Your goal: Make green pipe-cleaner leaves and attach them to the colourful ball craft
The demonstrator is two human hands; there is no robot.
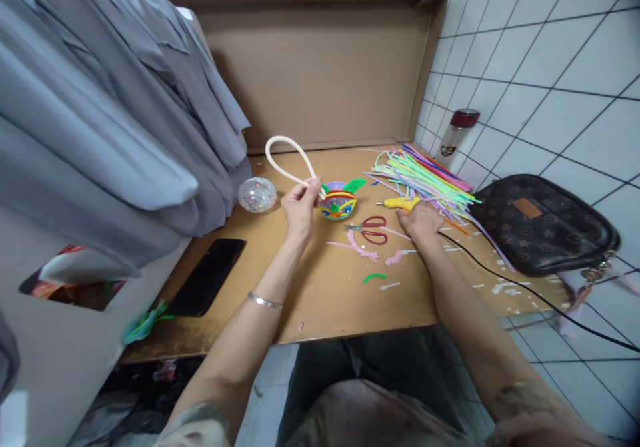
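My left hand (301, 205) is closed on a cream-coloured loop (289, 141), pinching it where its two ends come together. Just right of those fingers sits a round ornament (339, 205) with coloured bands and green ear-like pieces; whether the loop touches it is hard to tell. My right hand (421, 221) is wrapped round a yellow glue gun (400, 203), whose nozzle points left toward the ornament. Between my hands lie red-handled scissors (374, 229). Nearby are curled pink fuzzy pieces (361, 250) and a short green strip (375, 277).
A faceted clear ball (258, 195) and black phone (207, 278) lie left. Coloured pipe cleaners (425, 179) are heaped at right, beside a brown patterned bag (545, 223) and red-lidded bottle (457, 133). A black cord (493, 267) runs right. Cardboard (320, 73) stands behind; grey cloth (125, 113) hangs left.
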